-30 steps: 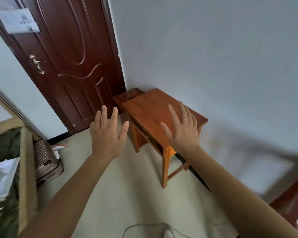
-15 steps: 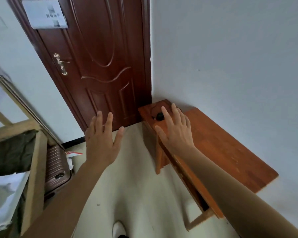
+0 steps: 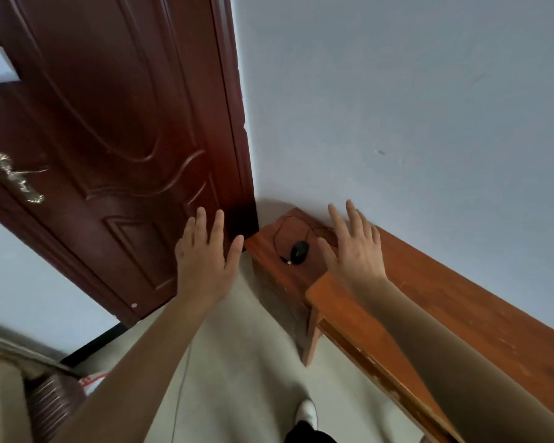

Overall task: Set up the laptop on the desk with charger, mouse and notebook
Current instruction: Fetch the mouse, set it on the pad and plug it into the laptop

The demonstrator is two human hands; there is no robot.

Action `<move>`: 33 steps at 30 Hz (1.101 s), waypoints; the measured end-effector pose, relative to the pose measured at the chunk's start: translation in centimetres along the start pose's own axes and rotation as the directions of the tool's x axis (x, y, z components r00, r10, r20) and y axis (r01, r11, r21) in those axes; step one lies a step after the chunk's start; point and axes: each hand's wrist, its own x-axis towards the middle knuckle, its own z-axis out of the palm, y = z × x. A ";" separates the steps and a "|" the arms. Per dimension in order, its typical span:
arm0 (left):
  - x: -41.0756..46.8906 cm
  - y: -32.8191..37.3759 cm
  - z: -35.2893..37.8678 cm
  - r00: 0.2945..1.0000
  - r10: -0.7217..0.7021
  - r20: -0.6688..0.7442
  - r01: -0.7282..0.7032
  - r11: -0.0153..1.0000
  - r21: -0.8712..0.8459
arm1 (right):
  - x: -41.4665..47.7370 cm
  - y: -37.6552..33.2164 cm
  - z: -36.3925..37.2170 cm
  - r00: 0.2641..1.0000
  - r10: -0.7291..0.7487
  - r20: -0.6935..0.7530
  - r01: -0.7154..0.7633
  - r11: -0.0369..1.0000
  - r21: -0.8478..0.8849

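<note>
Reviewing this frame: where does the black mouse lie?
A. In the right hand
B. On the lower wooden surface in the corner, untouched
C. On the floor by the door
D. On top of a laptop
B: the black mouse rests with its cable on the lower wooden surface, while the open right hand hovers beside it.

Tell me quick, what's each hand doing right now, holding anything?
Left hand: open, fingers spread, holding nothing.
Right hand: open, empty, raised beside the mouse without touching it.

Bare forearms, no sleeves; white shoe (image 3: 306, 414), dark trouser leg (image 3: 307, 436).
</note>
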 end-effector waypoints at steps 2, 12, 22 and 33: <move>3.1 -0.5 2.2 0.999 0.038 0.039 -0.037 0.999 -0.007 | 2.5 0.5 1.8 0.999 0.036 -0.007 -0.036 0.999 0.004; 25.4 -2.3 11.2 0.936 0.269 0.226 -0.297 0.949 0.101 | 20.8 4.1 10.2 0.971 0.239 0.009 -0.239 0.969 0.065; 40.5 -1.8 23.2 0.793 0.412 0.449 -0.465 0.885 0.009 | 29.5 7.3 16.4 0.853 0.463 0.241 -0.473 0.881 -0.018; 46.0 -3.1 39.5 0.373 0.583 0.721 -0.658 0.715 -0.238 | 26.4 6.2 27.9 0.431 0.857 0.283 -0.888 0.459 -0.037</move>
